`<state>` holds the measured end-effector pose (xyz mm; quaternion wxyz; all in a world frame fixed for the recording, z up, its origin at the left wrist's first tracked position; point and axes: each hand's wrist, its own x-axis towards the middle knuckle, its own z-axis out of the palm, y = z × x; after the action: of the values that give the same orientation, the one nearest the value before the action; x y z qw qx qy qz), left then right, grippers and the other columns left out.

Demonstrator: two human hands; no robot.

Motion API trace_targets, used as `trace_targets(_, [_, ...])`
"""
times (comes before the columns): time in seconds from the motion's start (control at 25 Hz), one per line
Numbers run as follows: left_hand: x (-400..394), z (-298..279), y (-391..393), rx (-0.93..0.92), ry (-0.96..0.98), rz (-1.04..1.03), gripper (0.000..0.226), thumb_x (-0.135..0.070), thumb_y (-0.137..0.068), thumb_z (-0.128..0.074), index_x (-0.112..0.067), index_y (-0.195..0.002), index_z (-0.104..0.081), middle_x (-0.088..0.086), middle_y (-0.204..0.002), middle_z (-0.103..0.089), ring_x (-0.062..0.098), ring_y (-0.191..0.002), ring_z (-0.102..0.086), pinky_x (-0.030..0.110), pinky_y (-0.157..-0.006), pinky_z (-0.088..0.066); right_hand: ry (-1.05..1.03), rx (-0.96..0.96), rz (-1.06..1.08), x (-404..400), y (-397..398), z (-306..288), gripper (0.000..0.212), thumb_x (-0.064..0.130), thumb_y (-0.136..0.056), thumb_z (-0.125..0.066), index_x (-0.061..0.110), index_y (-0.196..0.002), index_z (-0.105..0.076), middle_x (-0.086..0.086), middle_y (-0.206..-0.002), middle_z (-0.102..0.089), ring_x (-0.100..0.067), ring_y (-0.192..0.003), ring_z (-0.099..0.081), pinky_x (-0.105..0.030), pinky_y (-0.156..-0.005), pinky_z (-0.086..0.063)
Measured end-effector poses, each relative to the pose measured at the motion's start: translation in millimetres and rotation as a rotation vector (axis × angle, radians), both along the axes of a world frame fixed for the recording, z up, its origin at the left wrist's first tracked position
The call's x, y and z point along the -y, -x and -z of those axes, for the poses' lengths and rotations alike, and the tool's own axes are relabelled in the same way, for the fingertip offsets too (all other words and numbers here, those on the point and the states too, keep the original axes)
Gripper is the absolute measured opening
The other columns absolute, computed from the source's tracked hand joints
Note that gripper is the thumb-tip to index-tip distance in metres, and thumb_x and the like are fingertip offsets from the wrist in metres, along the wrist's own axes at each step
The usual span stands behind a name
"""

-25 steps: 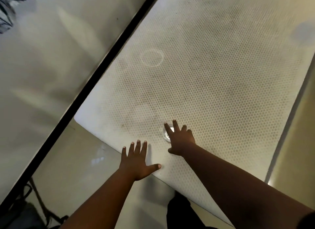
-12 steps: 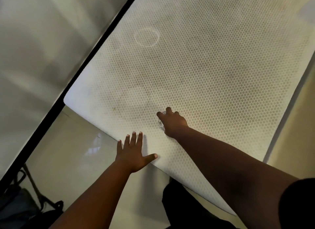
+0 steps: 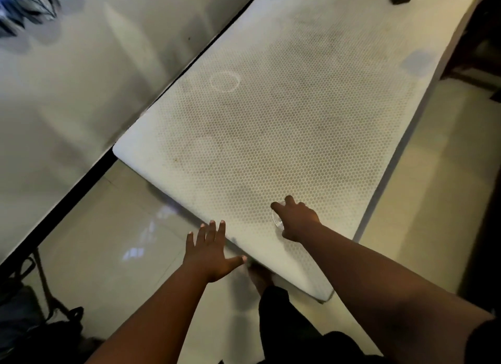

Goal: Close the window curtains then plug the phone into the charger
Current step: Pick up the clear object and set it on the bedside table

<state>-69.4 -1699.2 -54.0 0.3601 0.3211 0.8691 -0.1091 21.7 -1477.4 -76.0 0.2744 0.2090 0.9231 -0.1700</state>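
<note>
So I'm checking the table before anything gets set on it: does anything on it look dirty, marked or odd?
Yes. The white honeycomb-patterned tabletop has grey smudges across its middle and a pale ring mark, like a cup stain, toward the wall side. The right hand covers a small clear round object near the front edge; what it is cannot be told.

Setting: an indoor room, probably domestic, though the kind cannot be told for certain. Shown are a long white table (image 3: pixel 284 125) with a honeycomb-patterned top, pale glossy floor tiles (image 3: pixel 113 228), and grey-white curtains (image 3: pixel 81 73) hung alongside.
</note>
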Motion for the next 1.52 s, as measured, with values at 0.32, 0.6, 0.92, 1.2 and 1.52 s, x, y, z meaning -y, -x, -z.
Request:
trace_targets(0.32, [-96,-43,-79,-0.057,-0.076,0.133,0.107,-0.085,-0.074,-0.025,-0.021,-0.148,0.018,0.008,-0.159,0.017,0.029,-0.146,0.013,0.050,-0.115,0.009,-0.014,0.006,-0.019,-60,-124,-64,0.071,0.015,-0.076,-0.066,0.030,-0.136,-0.031,-0.009,-0.132,-0.038,-0.034,-0.106,-0.054,-0.041,-0.077,-0.051])
trace_targets(0.6, [-237,-38,-139,-0.008,-0.002,0.173,0.106,-0.084,-0.075,-0.029,-0.022,-0.149,0.016,0.008,-0.159,0.017,0.029,-0.146,0.014,0.052,-0.114,0.010,0.015,-0.059,-0.042,-183,-190,-89,0.072,0.020,-0.078,-0.068,0.029,-0.139,-0.032,-0.010,-0.135,-0.038,-0.035,-0.110,-0.055,-0.041,-0.080,-0.052])
trace_targets(0.92, [-457,-58,-204,0.007,-0.005,0.184,0.103,-0.081,-0.078,-0.033,-0.021,-0.150,0.010,0.007,-0.160,0.010,0.029,-0.147,0.007,0.051,-0.116,0.002,0.004,-0.156,0.116,-378,-275,-120,0.070,0.021,-0.075,-0.067,0.033,-0.134,-0.033,-0.007,-0.133,-0.039,-0.034,-0.110,-0.053,-0.040,-0.084,-0.049])
trace_targets(1.2, [-621,-80,-218,0.016,-0.103,0.375,0.099,-0.076,-0.081,-0.035,-0.020,-0.150,0.009,0.011,-0.160,0.009,0.033,-0.147,0.004,0.052,-0.116,-0.006,-0.071,-0.133,0.328,-510,-322,-127,0.072,0.025,-0.073,-0.068,0.034,-0.135,-0.031,-0.005,-0.132,-0.039,-0.031,-0.109,-0.054,-0.037,-0.080,-0.048])
trace_targets(1.52, [-803,-82,-148,0.058,-0.159,0.367,0.103,-0.077,-0.079,-0.037,-0.019,-0.150,0.009,0.011,-0.160,0.008,0.034,-0.147,0.003,0.053,-0.116,-0.008,-0.091,-0.141,0.532,-669,-297,-147,0.070,0.028,-0.070,-0.070,0.035,-0.131,-0.036,-0.002,-0.127,-0.042,-0.028,-0.103,-0.058,-0.029,-0.073,-0.048])
